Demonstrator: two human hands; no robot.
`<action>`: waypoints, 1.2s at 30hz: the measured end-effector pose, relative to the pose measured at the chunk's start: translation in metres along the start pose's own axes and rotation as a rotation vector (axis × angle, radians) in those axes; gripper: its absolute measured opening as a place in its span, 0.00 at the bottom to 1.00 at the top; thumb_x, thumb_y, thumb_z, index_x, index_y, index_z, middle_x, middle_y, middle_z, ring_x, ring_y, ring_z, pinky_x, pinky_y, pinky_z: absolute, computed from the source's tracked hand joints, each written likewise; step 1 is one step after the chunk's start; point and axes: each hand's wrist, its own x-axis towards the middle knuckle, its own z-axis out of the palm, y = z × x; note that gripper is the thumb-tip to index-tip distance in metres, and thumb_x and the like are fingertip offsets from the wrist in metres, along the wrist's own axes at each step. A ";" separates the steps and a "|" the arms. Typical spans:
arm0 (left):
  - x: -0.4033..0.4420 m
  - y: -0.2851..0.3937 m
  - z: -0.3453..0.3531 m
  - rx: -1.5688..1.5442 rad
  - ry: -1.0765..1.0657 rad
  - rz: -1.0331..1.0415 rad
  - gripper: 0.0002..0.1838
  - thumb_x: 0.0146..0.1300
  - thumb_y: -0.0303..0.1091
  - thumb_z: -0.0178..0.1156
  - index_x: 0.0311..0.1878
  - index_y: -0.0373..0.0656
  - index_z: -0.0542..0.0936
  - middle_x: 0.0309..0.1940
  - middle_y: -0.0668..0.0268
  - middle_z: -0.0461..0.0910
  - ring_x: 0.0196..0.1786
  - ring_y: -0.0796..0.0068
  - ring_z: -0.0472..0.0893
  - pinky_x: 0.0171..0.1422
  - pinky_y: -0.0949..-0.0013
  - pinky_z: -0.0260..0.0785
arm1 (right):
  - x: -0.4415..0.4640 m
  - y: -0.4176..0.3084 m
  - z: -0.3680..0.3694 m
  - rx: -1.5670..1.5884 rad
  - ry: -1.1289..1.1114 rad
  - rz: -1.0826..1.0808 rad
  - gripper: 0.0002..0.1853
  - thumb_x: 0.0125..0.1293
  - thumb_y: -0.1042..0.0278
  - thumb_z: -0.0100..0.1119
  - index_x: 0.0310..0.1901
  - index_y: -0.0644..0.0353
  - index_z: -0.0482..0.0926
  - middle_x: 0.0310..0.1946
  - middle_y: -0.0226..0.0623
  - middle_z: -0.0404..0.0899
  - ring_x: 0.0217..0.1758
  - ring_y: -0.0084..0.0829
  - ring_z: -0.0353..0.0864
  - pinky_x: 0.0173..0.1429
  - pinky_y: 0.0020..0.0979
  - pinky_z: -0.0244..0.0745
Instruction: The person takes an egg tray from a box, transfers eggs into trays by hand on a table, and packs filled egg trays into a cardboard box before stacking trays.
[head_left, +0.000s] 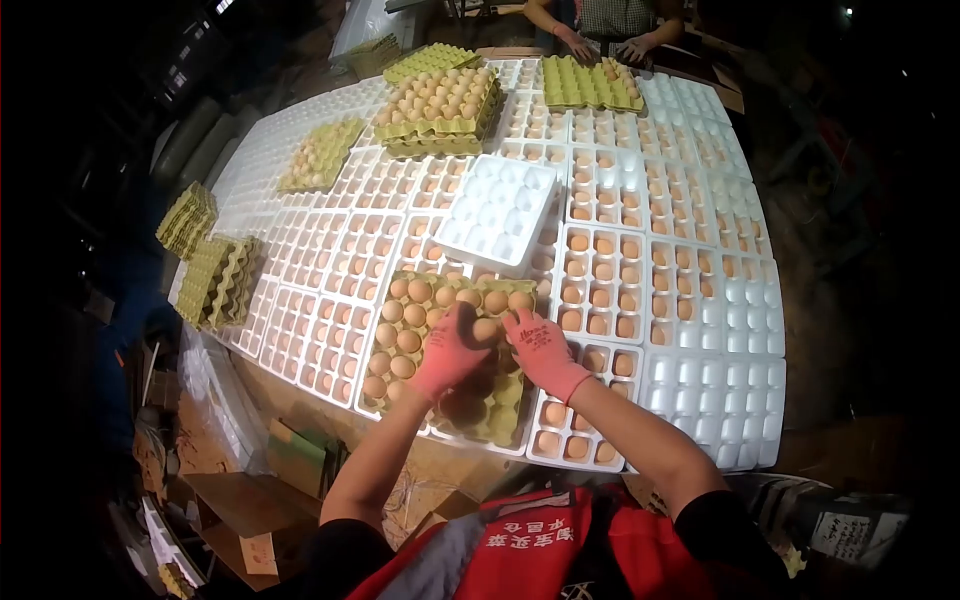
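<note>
Both my hands wear pink gloves with dark fingertips and work over a yellowish pulp egg tray (pixel 505 425). My left hand (pixel 452 355) is closed, its fingers and thumb curled round a brown egg (pixel 485 330) in the middle. My right hand (pixel 540 350) bends its fingers at another egg (pixel 520 300) near the tray's upper right corner; its fingertips are partly hidden. More eggs (pixel 398 340) fill the left columns and the back row of this tray. The tray's front right cups hold none and lie in shadow. Beneath the tray are white foam egg trays (pixel 590 400).
An unfilled white foam tray (pixel 497 210) lies tilted just beyond my tray. Stacked pulp trays of eggs (pixel 435 110) stand farther back. Pulp trays (pixel 215 280) lean at the left edge. Another person's hands (pixel 635 48) are at the far side by a pulp tray (pixel 590 85).
</note>
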 end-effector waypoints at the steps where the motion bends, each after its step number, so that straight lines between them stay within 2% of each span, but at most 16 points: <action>1: 0.005 -0.008 -0.003 -0.281 -0.045 -0.108 0.17 0.62 0.36 0.64 0.51 0.41 0.74 0.40 0.63 0.78 0.41 0.65 0.77 0.48 0.64 0.72 | 0.000 0.002 0.002 0.076 0.026 0.033 0.25 0.58 0.63 0.68 0.57 0.57 0.73 0.52 0.40 0.74 0.50 0.37 0.81 0.51 0.37 0.77; 3: 0.019 -0.027 -0.007 -0.847 -0.139 -0.337 0.18 0.63 0.34 0.66 0.53 0.39 0.75 0.42 0.70 0.76 0.44 0.81 0.75 0.52 0.73 0.70 | -0.002 0.017 0.003 0.683 0.240 0.219 0.21 0.61 0.64 0.66 0.53 0.61 0.75 0.49 0.41 0.78 0.47 0.33 0.82 0.50 0.35 0.78; 6: 0.040 -0.003 0.003 0.179 -0.064 0.147 0.21 0.58 0.30 0.64 0.56 0.40 0.75 0.47 0.59 0.78 0.51 0.59 0.79 0.55 0.63 0.73 | 0.014 0.060 0.019 1.532 0.363 0.463 0.18 0.65 0.60 0.61 0.50 0.66 0.77 0.42 0.43 0.83 0.46 0.29 0.81 0.51 0.33 0.77; 7: 0.051 -0.028 0.019 0.531 -0.122 0.331 0.23 0.53 0.27 0.63 0.55 0.41 0.75 0.50 0.55 0.78 0.54 0.50 0.78 0.56 0.57 0.73 | 0.016 0.054 0.001 1.175 0.357 0.377 0.21 0.66 0.56 0.61 0.53 0.64 0.78 0.43 0.43 0.82 0.44 0.32 0.81 0.52 0.32 0.76; 10: 0.068 -0.018 0.004 0.494 -0.242 0.282 0.23 0.56 0.29 0.63 0.57 0.42 0.74 0.51 0.59 0.78 0.52 0.54 0.80 0.54 0.58 0.74 | 0.026 0.007 -0.026 -0.029 0.159 0.295 0.24 0.61 0.55 0.65 0.56 0.60 0.79 0.47 0.45 0.81 0.49 0.39 0.82 0.56 0.35 0.77; 11: 0.066 -0.015 -0.001 0.479 -0.285 0.262 0.23 0.57 0.29 0.63 0.58 0.42 0.74 0.51 0.60 0.78 0.51 0.56 0.80 0.53 0.59 0.75 | 0.027 0.005 -0.023 -0.052 0.081 0.284 0.26 0.60 0.56 0.65 0.58 0.60 0.78 0.50 0.45 0.80 0.50 0.40 0.82 0.56 0.36 0.76; 13: 0.047 -0.024 -0.033 -0.236 -0.269 -0.101 0.25 0.62 0.32 0.62 0.63 0.44 0.72 0.51 0.64 0.79 0.49 0.65 0.81 0.50 0.64 0.75 | 0.040 0.010 -0.023 -0.095 -0.055 0.255 0.31 0.58 0.57 0.66 0.62 0.59 0.75 0.54 0.44 0.78 0.53 0.41 0.81 0.57 0.39 0.76; 16: 0.028 -0.050 -0.096 -1.073 -0.178 -0.448 0.29 0.67 0.35 0.60 0.71 0.46 0.69 0.47 0.70 0.81 0.46 0.80 0.78 0.45 0.73 0.73 | 0.030 0.021 -0.042 0.498 0.118 0.394 0.35 0.56 0.56 0.68 0.66 0.56 0.71 0.58 0.45 0.75 0.55 0.42 0.80 0.60 0.41 0.75; 17: 0.029 -0.061 -0.107 -0.896 -0.168 -0.488 0.31 0.65 0.32 0.61 0.73 0.49 0.69 0.48 0.66 0.81 0.46 0.79 0.78 0.45 0.73 0.73 | 0.031 0.019 -0.043 1.126 0.152 0.397 0.36 0.53 0.55 0.69 0.66 0.55 0.71 0.60 0.47 0.74 0.57 0.43 0.79 0.64 0.42 0.73; 20: 0.052 -0.092 -0.079 0.288 0.015 0.203 0.28 0.56 0.26 0.63 0.62 0.56 0.78 0.64 0.57 0.70 0.55 0.57 0.78 0.55 0.60 0.75 | 0.068 0.008 -0.003 0.729 0.272 0.152 0.34 0.53 0.57 0.68 0.63 0.56 0.73 0.58 0.47 0.76 0.60 0.43 0.77 0.64 0.41 0.73; 21: 0.062 -0.085 -0.074 0.591 -0.131 0.194 0.27 0.52 0.22 0.61 0.57 0.54 0.81 0.65 0.55 0.67 0.56 0.51 0.76 0.58 0.56 0.75 | 0.077 -0.018 -0.020 0.435 0.131 0.150 0.32 0.54 0.59 0.67 0.63 0.55 0.74 0.59 0.46 0.75 0.61 0.44 0.76 0.64 0.40 0.73; 24: 0.096 -0.110 -0.049 0.892 -0.294 0.397 0.20 0.56 0.23 0.56 0.53 0.44 0.82 0.65 0.52 0.71 0.54 0.50 0.78 0.56 0.57 0.77 | 0.133 -0.043 0.042 -0.421 0.011 0.050 0.19 0.60 0.62 0.61 0.54 0.51 0.82 0.56 0.44 0.76 0.57 0.45 0.78 0.56 0.39 0.76; 26: 0.101 -0.104 -0.050 0.900 -0.317 0.571 0.19 0.56 0.23 0.56 0.53 0.40 0.81 0.64 0.53 0.73 0.52 0.51 0.79 0.55 0.59 0.77 | 0.138 -0.067 0.013 -0.553 -0.058 0.062 0.17 0.62 0.62 0.59 0.51 0.55 0.84 0.55 0.39 0.77 0.55 0.43 0.78 0.51 0.38 0.77; 29: 0.100 -0.090 -0.052 0.811 -0.341 0.546 0.17 0.53 0.27 0.61 0.48 0.45 0.84 0.62 0.56 0.74 0.52 0.54 0.80 0.55 0.61 0.77 | 0.126 -0.056 0.005 -0.375 -0.041 0.096 0.25 0.51 0.54 0.69 0.49 0.58 0.84 0.53 0.42 0.76 0.53 0.46 0.77 0.53 0.39 0.77; 32: 0.086 -0.085 -0.071 0.632 -0.171 0.440 0.11 0.52 0.31 0.65 0.40 0.48 0.87 0.61 0.57 0.75 0.53 0.54 0.80 0.54 0.60 0.76 | 0.068 -0.008 -0.028 0.456 0.159 0.279 0.37 0.45 0.45 0.75 0.58 0.54 0.81 0.58 0.48 0.72 0.61 0.47 0.77 0.63 0.43 0.73; 36: 0.055 -0.053 -0.090 -0.597 -0.280 -0.428 0.19 0.66 0.44 0.58 0.53 0.40 0.81 0.44 0.64 0.81 0.44 0.70 0.81 0.44 0.70 0.74 | -0.085 0.139 -0.074 0.541 0.593 0.771 0.33 0.47 0.47 0.77 0.53 0.58 0.82 0.58 0.49 0.76 0.59 0.46 0.79 0.62 0.40 0.75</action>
